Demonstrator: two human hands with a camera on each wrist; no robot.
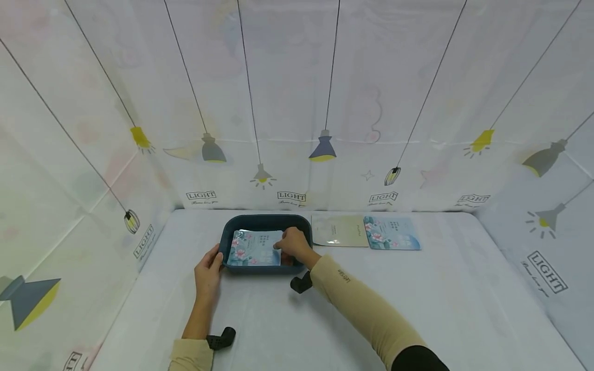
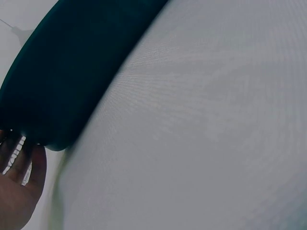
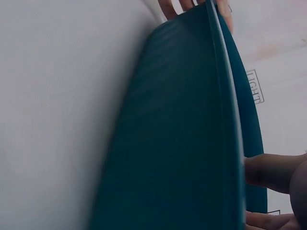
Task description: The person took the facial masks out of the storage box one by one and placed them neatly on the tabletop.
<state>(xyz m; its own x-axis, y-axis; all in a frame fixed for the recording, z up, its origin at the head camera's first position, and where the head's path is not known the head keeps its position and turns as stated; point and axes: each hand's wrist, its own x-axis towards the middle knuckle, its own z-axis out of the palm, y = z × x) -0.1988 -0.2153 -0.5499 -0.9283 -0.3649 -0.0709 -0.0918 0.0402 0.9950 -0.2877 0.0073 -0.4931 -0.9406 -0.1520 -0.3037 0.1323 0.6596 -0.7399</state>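
A dark teal plastic tray (image 1: 265, 220) with rounded corners stands on the white table. Inside it lies a flat, glossy blue packet (image 1: 257, 247) printed with pink flowers. My right hand (image 1: 294, 246) reaches into the tray's right part and pinches the packet's right edge, the thumb on top. Its lower fingers are partly hidden. With my left hand (image 1: 209, 270) I grip the tray's left end at the rim. In the left wrist view, the fingers of the left hand (image 2: 21, 191) touch the tray's outer wall (image 2: 67, 72). The right wrist view shows the tray's long side (image 3: 177, 120) close up.
To the right of the tray lie a beige packet (image 1: 341, 231) and another blue floral packet (image 1: 392, 233), edge to edge. A white cloth with printed lamps (image 1: 322, 147) hangs behind the table (image 1: 417, 299). Each wrist carries a small black camera (image 1: 221, 338).
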